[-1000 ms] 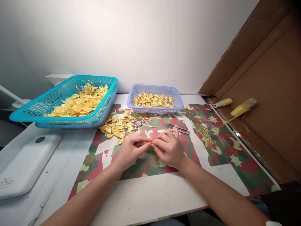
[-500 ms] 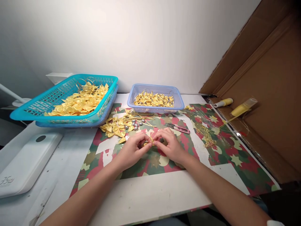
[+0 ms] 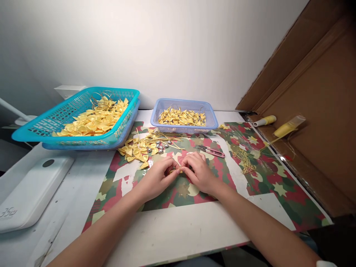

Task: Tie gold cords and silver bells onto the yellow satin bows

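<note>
The person's left hand and right hand meet low over the middle of the table, fingertips almost touching. Each is closed to a pinch, thumb against bent forefinger, the other fingers curled. Between them is a small golden-yellow piece, gripped by the left fingertips; only a thin, shiny sliver shows, so its full shape is hidden. Whether the right fingertips grip it too or only touch it, I cannot tell.

Under the hands lies a sheet patterned in red, green and cream, its printed surface torn to white in places. Just beyond the left hand is a loose pile of glossy yellow bows, with gold cords and a cluster of round silver bells beside it. Beyond the right hand lie pink-handled snips.

Farther back, a pale blue basket holds yellow bows. To the left, a turquoise basket is heaped with more, and a white power bank lies nearer. On the right are tangled gold strands, two yellow thread spools and a brown cardboard panel.
</note>
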Motion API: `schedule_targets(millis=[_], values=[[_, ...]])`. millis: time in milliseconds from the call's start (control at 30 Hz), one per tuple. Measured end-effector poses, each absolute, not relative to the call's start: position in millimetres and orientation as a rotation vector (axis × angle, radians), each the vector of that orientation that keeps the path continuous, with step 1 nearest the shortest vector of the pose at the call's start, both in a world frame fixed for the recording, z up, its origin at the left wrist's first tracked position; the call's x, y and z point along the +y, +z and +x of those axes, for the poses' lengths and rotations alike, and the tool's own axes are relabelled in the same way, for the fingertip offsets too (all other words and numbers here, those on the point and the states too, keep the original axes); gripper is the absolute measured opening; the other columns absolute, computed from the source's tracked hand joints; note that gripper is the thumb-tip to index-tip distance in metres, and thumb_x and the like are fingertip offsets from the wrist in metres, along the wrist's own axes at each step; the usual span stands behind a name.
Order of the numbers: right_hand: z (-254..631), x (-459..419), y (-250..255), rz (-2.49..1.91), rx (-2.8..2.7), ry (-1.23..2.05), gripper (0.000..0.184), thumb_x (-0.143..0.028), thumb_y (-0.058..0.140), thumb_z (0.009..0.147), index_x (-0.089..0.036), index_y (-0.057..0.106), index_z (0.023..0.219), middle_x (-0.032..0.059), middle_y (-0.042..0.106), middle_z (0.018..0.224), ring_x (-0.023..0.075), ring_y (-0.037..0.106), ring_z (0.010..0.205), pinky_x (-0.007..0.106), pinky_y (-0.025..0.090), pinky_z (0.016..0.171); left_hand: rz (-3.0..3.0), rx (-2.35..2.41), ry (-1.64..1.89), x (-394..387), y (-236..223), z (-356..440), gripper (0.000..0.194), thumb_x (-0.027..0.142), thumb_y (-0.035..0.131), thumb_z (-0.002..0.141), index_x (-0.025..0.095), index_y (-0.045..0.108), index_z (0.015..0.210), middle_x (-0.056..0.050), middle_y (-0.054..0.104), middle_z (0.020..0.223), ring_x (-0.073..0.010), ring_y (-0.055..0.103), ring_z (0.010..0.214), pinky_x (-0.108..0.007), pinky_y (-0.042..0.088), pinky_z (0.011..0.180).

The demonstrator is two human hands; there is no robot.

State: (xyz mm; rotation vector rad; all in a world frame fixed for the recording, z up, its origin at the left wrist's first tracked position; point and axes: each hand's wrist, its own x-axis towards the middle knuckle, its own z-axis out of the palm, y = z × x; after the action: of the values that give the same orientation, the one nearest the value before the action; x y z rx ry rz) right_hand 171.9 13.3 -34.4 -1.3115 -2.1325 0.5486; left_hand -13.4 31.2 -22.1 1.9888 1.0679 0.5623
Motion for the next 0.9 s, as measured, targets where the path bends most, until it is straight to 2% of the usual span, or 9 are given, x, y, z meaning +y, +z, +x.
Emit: schedule_targets(millis=[267, 533, 900], values=[[170.4, 13.5, -37.3, -1.325, -2.165, 0.479, 0.015, -0.02, 0.045, 0.094, -0.021, 0.05, 0.08, 0.0011, 0.064, 0.088, 0.0181, 0.051, 0.09, 0.037, 0.031, 0.087, 1.951, 1.167, 0.621, 30.6, -18.9, -8.1, 0.025, 0.034, 0.047, 0.089, 0.018, 0.052, 0.07, 0.001, 0.046, 0.066, -0.014, 0.043, 0.063, -0.025, 0.032, 0.056], [168.6, 13.9, -36.2, -1.333, -2.177, 0.474, 0.013, -0.018, 0.044, 0.093, -0.022, 0.049, 0.082, 0.0017, 0.064, 0.09, 0.0188, 0.049, 0.092, 0.038, 0.029, 0.087, 1.946, 1.228, 0.695, 28.4, -18.9, -4.1, 0.02, 0.026, 0.05, 0.083, 0.018, 0.052, 0.066, 0.001, 0.048, 0.064, -0.0127, 0.043, 0.06, -0.025, 0.031, 0.056], [168.2, 12.3, -37.2, -1.35, -2.168, 0.43, 0.013, -0.018, 0.043, 0.094, -0.021, 0.047, 0.082, 0.0011, 0.063, 0.089, 0.018, 0.05, 0.091, 0.036, 0.029, 0.086, 1.999, 1.101, 0.61, 32.0, -21.9, -8.5, 0.022, 0.028, 0.047, 0.086, 0.018, 0.053, 0.068, 0.001, 0.05, 0.067, -0.0127, 0.042, 0.061, -0.025, 0.032, 0.055]])
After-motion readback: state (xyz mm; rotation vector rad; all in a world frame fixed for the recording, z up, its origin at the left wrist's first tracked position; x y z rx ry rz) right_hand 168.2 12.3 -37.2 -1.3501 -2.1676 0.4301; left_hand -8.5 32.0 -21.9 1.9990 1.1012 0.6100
